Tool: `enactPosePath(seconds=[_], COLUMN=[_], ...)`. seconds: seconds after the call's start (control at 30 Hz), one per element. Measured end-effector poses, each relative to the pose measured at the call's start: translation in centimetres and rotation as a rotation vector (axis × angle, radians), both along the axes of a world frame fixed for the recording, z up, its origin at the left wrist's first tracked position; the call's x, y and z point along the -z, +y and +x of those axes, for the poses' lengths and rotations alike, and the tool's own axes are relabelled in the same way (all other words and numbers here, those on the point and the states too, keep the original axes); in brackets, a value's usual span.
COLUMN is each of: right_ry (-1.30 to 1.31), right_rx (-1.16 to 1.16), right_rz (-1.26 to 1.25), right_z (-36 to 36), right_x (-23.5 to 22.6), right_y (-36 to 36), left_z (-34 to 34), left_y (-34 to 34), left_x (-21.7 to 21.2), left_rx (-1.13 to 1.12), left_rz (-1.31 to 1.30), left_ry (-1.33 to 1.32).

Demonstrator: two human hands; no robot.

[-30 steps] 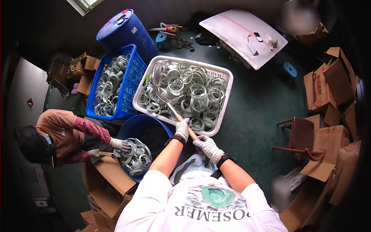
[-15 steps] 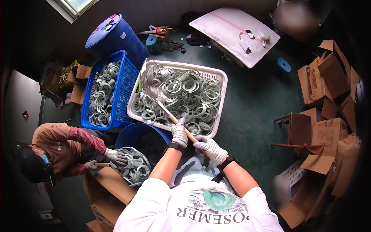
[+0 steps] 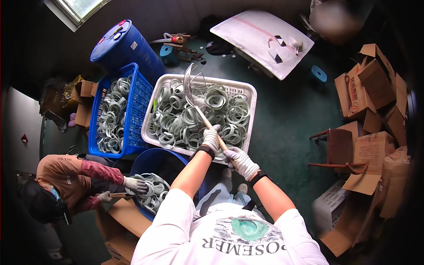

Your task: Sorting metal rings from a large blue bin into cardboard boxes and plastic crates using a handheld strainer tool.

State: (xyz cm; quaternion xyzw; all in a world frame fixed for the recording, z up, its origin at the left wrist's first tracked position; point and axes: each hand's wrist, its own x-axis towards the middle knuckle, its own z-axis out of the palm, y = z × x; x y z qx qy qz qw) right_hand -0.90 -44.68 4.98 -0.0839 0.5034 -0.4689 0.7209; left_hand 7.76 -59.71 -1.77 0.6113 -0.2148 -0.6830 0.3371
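Both of my hands wear white ribbed gloves and grip a long wooden-handled wire-mesh skimmer (image 3: pixel 192 90). My left hand (image 3: pixel 211 138) is closed round the middle of the handle. Closer to its end, my right hand (image 3: pixel 242 162) is wrapped round it too. The skimmer's round head is tilted on its side over a white plastic basket (image 3: pixel 252 99). Many pale grey-green rings (image 3: pixel 183 119) fill that basket in a loose heap. Whether any ring lies in the mesh I cannot tell.
At left, a co-worker (image 3: pixel 66 174) with gloved hands holds another skimmer of rings over a round blue tub (image 3: pixel 137 165). A blue crate (image 3: pixel 140 110) of rings adjoins the white basket. Behind it stands a blue drum (image 3: pixel 128 51). Cardboard boxes (image 3: pixel 369 145) and a chair (image 3: pixel 340 145) are right.
My skimmer has swung rightward across the rings, and its head has tipped more onto its edge. The co-worker's skimmer of rings has shifted slightly further over the blue tub.
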Motion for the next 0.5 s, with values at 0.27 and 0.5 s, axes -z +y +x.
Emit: enactPosePath(seconds=[0.27, 0.5], right_ry=[0.064, 0.031], right_rx=[0.102, 0.169], right_rz=[-0.019, -0.037], right_z=[-1.8, -2.2], right_x=[-1.3, -2.3], right_y=[1.0, 1.9], left_z=[-3.6, -4.9], left_y=[0.3, 1.1], left_x=[-1.1, -2.9], left_rx=[0.162, 0.127], left_rz=[-0.003, -0.065], left_ry=[0.087, 0.156])
